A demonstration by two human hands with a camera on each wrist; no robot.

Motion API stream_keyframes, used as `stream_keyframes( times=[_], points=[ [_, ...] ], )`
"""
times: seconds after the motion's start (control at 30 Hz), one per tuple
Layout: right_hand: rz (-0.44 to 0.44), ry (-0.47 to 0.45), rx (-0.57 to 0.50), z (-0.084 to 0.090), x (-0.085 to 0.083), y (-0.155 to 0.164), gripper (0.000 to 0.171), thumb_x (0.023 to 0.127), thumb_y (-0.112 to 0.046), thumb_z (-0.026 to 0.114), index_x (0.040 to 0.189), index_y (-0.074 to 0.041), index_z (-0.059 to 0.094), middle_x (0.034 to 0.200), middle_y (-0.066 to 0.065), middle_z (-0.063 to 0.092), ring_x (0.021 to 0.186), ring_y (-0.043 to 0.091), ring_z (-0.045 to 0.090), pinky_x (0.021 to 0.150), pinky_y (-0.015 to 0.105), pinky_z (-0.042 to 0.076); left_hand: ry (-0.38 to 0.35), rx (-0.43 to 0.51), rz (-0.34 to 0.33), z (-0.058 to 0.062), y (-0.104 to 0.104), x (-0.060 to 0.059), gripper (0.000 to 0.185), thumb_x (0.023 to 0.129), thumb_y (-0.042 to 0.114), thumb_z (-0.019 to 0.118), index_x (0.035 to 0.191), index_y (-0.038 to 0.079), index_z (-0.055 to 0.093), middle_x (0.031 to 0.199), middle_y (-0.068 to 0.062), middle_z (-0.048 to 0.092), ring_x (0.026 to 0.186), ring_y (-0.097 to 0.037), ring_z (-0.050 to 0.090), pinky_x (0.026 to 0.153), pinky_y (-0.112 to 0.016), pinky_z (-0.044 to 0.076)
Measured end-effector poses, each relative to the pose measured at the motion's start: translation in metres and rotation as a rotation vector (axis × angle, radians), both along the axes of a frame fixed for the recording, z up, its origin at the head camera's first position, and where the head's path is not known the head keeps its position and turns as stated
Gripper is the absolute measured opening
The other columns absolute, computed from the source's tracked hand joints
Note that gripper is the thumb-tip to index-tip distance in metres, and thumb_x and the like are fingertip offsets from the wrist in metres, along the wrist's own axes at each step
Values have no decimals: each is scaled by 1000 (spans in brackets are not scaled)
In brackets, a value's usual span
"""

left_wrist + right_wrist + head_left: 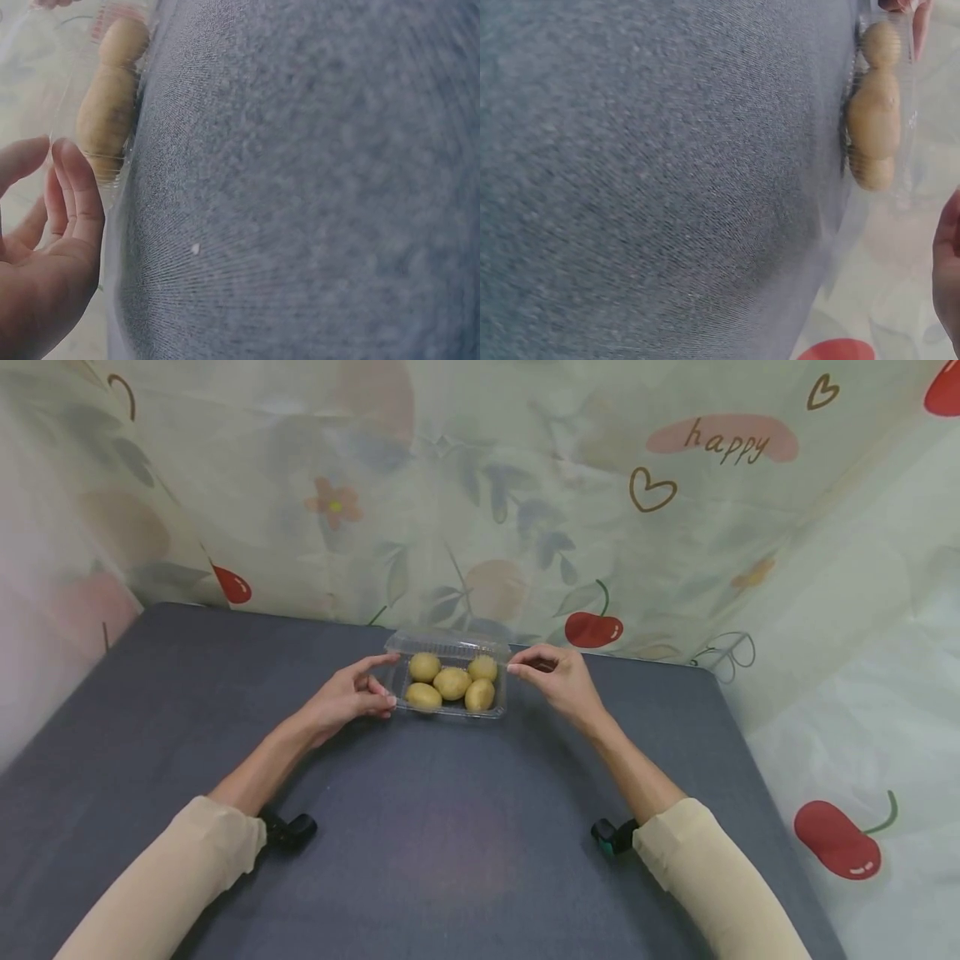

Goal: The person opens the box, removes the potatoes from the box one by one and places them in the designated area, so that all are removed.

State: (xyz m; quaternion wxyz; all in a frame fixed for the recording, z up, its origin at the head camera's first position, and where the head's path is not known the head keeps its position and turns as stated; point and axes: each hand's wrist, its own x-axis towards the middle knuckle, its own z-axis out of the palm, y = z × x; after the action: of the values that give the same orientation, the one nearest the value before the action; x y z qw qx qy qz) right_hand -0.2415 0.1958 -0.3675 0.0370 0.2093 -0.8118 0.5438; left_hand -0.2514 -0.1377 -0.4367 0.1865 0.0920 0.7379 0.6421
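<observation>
A clear plastic clamshell box (468, 716) stands near the far edge of the table, with its transparent lid (442, 640) raised at the back. Several yellow-brown potatoes (452, 683) lie inside it. At the box's left side, my left hand (345, 697) pinches the front corner rim between thumb and fingers, while its index finger reaches to the back corner by the lid. My right hand (564, 683) pinches the right edge of the lid with thumb and index finger. In the right wrist view only a part of that hand (948, 270) shows, and its fingertips are out of frame.
A dark grey cloth covers the table (450, 827). Behind and beside it hangs a pale curtain (480, 485) printed with cherries, hearts and leaves, its back sheet close behind the lid. A small white speck (196, 248) lies on the cloth near the left hand.
</observation>
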Motion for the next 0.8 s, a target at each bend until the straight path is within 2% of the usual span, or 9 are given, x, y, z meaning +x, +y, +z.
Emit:
stream_keyframes(
  times=[0.2,0.33,0.53,0.7,0.8],
  points=[
    [2,25,-77,2,-5,0,13,89,0,73,98,9,72,93,12,71,85,26,67,75,26,55,10,-8,-25,3,-1,-1,73,93,4,68,156,14,32,104,-16,55,99,-35,63,91,-45,55],
    [6,54,-96,4,-8,-1,14,88,2,73,100,10,72,95,16,71,87,29,68,77,26,55,7,-24,-35,4,-1,-3,72,93,4,68,155,13,32,106,-17,54,97,-33,63,92,-45,54],
    [-27,80,-68,7,-11,-3,14,88,0,74,100,7,73,94,17,71,85,29,68,74,26,55,14,-77,-56,6,-1,-6,71,93,6,67,155,14,33,106,-15,53,94,-28,60,91,-44,52],
    [-59,119,-70,11,-13,-6,16,87,2,74,101,9,73,93,18,72,85,37,68,73,24,55,32,-106,-69,7,-1,-8,72,93,7,68,155,13,33,106,-13,53,94,-25,58,89,-42,51],
    [-74,156,-65,14,-15,-7,16,87,2,74,101,9,73,93,20,71,83,34,68,73,24,55,37,-101,-70,7,-2,-9,73,92,7,69,155,13,33,106,-13,53,94,-25,58,89,-41,52]
  ],
)
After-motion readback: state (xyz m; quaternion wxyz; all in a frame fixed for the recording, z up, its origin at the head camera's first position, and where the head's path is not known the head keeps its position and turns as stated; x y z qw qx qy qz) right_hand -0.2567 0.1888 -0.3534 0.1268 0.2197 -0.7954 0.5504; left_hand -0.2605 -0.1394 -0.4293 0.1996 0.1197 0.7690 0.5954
